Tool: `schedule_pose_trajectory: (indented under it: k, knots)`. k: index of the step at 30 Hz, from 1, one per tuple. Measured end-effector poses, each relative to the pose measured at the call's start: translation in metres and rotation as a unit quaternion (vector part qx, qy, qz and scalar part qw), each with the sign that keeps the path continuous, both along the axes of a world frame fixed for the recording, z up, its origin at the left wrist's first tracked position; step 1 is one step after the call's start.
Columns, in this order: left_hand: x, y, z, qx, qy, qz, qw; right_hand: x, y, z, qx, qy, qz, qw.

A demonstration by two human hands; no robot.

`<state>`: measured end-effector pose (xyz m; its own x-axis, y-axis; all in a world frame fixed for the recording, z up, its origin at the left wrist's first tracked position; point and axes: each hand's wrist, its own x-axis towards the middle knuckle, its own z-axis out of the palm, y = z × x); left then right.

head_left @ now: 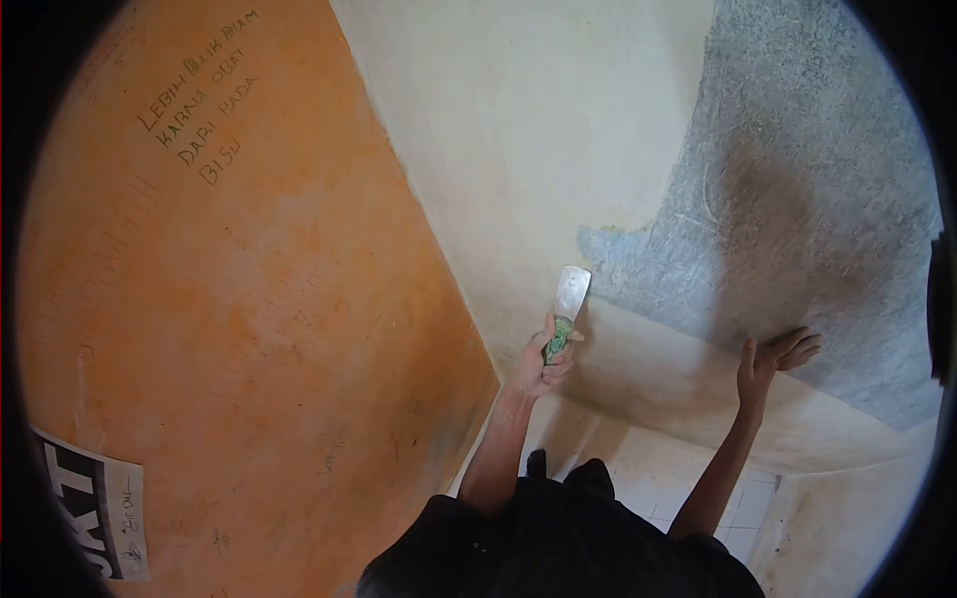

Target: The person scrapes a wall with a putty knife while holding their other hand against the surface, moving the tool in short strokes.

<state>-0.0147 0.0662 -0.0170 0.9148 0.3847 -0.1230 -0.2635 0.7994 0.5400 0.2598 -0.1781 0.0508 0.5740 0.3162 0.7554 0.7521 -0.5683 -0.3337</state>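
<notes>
My left hand (pixel 543 361) is wrapped round the green handle of a scraper (pixel 572 291). Its broad metal blade points up the wall and overlaps the cream surface (pixel 518 130), just below a small bluish-grey bare patch (pixel 608 244). To the right, my right hand (pixel 773 364) rests with fingers stretched out against the lower part of a large rough grey area (pixel 688 259) of the wall. The thumb stands apart from the fingers, and no object shows in this hand.
An orange wall (pixel 299 299) with handwriting meets the cream wall at a corner on the left. A black-and-white paper (pixel 120 508) is stuck low on it. White tiles (pixel 748 503) show below my right arm. My black sleeves and shirt (pixel 558 548) fill the bottom.
</notes>
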Motion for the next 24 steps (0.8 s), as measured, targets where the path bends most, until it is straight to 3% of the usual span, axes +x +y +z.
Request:
schedule_pose_trajectory:
  k: [6, 10, 13, 14, 19, 24]
  knots:
    - [-0.012, -0.011, -0.031, -0.047, 0.010, -0.014, 0.999, -0.002, -0.005, 0.001, -0.001, 0.000, -0.001, 1.000]
    - [0.035, 0.018, 0.101, 0.133, -0.065, 0.022, 0.989, -0.016, 0.004, 0.008, 0.020, 0.009, 0.008, 1.000]
    - [0.042, 0.020, 0.150, 0.147, -0.099, -0.005, 0.984, -0.006, -0.004, 0.004, -0.001, 0.008, 0.008, 1.000]
    - [0.042, 0.022, 0.139, 0.149, -0.101, -0.005, 0.984, -0.002, -0.006, 0.002, 0.001, 0.007, 0.008, 1.000]
    - [0.013, 0.001, -0.007, -0.034, -0.067, -0.033, 0.997, 0.003, -0.010, -0.004, -0.001, 0.009, 0.007, 1.000]
    - [-0.011, -0.014, -0.026, -0.122, -0.070, -0.034, 0.990, 0.002, -0.008, -0.006, 0.006, 0.005, 0.010, 1.000]
